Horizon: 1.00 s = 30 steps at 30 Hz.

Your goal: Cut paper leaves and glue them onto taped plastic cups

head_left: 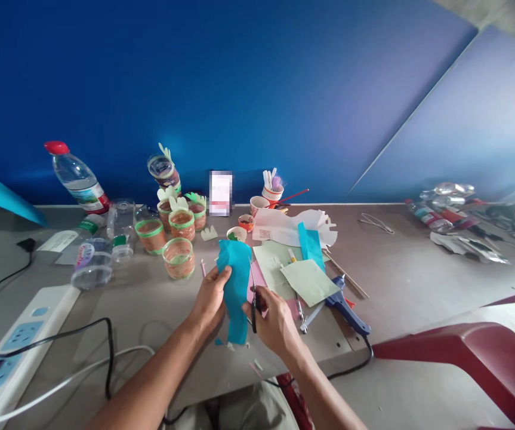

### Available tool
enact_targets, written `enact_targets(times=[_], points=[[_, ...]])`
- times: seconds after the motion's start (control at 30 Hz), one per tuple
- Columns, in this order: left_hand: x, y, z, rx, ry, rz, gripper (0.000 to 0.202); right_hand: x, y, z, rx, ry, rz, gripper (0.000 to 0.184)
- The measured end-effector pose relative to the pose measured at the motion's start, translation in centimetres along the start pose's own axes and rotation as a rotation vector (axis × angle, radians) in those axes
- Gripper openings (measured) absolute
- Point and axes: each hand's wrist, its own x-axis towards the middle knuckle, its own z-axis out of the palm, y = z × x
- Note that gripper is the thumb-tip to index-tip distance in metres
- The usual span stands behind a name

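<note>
My left hand [209,300] pinches the left edge of a teal sheet of foam paper [236,288], holding it upright above the table. My right hand [273,323] is closed round a pair of scissors [253,301], whose blades point up along the sheet's right edge. Small teal scraps [218,341] lie on the table [400,280] under the sheet. Both forearms reach in from the bottom of the view.
Several cut bottle cups wrapped in cord [179,258] stand behind my hands, with a water bottle [78,179] at left. Green, pink and teal paper sheets [308,280] and a blue glue gun [344,307] lie at right. A power strip [19,337] with cables is at left, a red chair [476,352] at right.
</note>
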Motion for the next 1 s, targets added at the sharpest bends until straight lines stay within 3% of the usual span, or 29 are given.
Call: enact_targets(times=[0.2, 0.67, 1.0], points=[[0.2, -0.6, -0.3, 0.032, 0.028, 0.048, 0.037, 0.3, -0.3, 0.0, 0.028, -0.005, 0.017, 0.022], [0.3, -0.9, -0.5, 0.107, -0.027, 0.044, 0.033, 1.1, -0.5, 0.1, 0.127, 0.030, 0.037, 0.013], [0.2, -0.7, -0.4, 0.141, -0.006, 0.052, 0.033, 1.1, -0.5, 0.3, 0.192, 0.054, 0.071, 0.020]])
